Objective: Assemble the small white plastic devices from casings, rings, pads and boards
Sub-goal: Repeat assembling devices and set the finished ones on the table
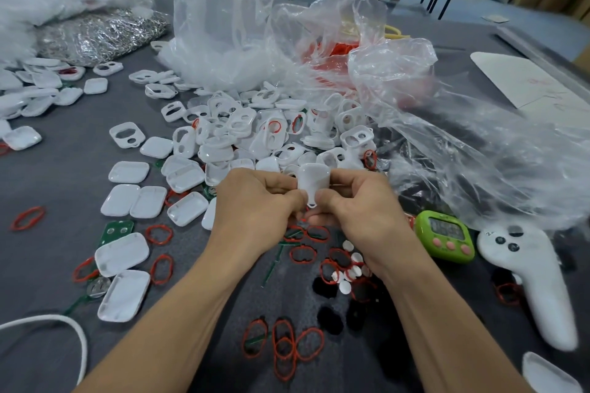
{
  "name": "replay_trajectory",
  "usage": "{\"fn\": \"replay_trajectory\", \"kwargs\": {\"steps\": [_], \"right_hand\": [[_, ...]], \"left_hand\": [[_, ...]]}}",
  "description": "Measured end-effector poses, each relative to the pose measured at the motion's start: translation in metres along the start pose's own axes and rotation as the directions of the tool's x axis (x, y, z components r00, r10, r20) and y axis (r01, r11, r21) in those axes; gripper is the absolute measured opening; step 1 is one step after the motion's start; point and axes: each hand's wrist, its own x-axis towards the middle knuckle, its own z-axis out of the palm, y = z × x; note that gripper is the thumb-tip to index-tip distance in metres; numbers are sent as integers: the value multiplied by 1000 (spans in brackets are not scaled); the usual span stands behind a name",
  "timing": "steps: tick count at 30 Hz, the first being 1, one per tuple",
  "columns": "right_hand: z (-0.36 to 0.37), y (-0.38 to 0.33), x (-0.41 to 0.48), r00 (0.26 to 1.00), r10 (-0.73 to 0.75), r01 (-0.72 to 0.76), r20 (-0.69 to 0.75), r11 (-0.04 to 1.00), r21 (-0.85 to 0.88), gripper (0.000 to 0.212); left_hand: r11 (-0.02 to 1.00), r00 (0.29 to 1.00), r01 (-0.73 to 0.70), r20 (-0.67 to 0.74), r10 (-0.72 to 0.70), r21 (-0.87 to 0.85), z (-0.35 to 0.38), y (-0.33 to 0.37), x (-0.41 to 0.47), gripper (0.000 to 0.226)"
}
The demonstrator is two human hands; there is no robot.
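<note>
Left hand and right hand hide the casing sides.

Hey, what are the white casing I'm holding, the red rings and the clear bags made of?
White casing: looks like hard moulded plastic, smooth and slightly glossy, with soft highlights. Red rings: probably rubber or silicone, thin, matt, lying in uneven loops. Clear bags: thin plastic film, see-through, crinkled and shiny.
</note>
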Motion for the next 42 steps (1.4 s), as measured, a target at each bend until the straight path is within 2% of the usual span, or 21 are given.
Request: {"fn": "replay_trajectory", "kwargs": {"steps": [3,7,9,12,15,16,17,19,20,21,23,26,28,31,35,38,42], "right_hand": [[0,2,1,998,17,-17,-59,1000,-1,30],[-1,-4,-2,998,21,-14,-54,993,121,34],[1,-7,-4,997,7,4,-74,989,147,27],[5,-9,-4,992,-9,27,-129,990,138,31],[15,-5,-3,973,-82,92,-216,995,35,20],[19,-5,-4,970,-105,110,-219,994,10,13],[22,-5,-5,974,-109,114,-197,993,18,14],[23,-4,-4,985,-79,88,-154,995,51,27],[23,-5,-3,987,-83,90,-138,995,43,26],[22,-6,-3,989,-84,91,-119,994,54,23],[17,-7,-1,996,-32,48,-83,978,202,25],[9,-10,-1,997,81,-82,20,920,382,38],[5,-14,-3,993,91,-113,75,916,385,32],[2,-15,-5,990,75,-116,118,914,390,28],[-1,-16,-6,993,57,-95,103,906,411,28],[0,-16,-7,995,54,-84,86,909,407,28],[-3,-17,-6,983,52,-117,179,919,377,25]], "left_hand": [[998,998,-50,-28,51,46,1,-2,-1,10],[993,993,-116,-23,116,23,-1,2,-5,9],[994,994,-103,-49,102,-24,-2,4,-5,17],[993,987,-107,-121,101,-46,-1,5,-4,26],[979,955,-194,-215,204,69,4,8,-8,25],[965,936,-229,-243,253,126,5,9,-10,24],[948,919,-260,-253,302,185,6,9,-12,20],[905,901,-320,-205,382,279,6,7,-16,7],[892,902,-346,-158,401,290,6,6,-17,12],[890,907,-365,-112,407,274,5,5,-18,23],[914,924,-355,-75,376,197,3,6,-18,38],[953,938,-296,-171,302,62,1,8,-8,22],[968,956,-249,-168,242,-17,-2,8,-4,20],[972,986,-168,-22,167,-164,-3,9,-5,21],[944,983,-122,93,158,-308,-2,10,-6,22],[940,975,-88,167,150,-328,0,12,-7,31],[944,982,-23,169,83,-329,2,11,-6,29]]}}
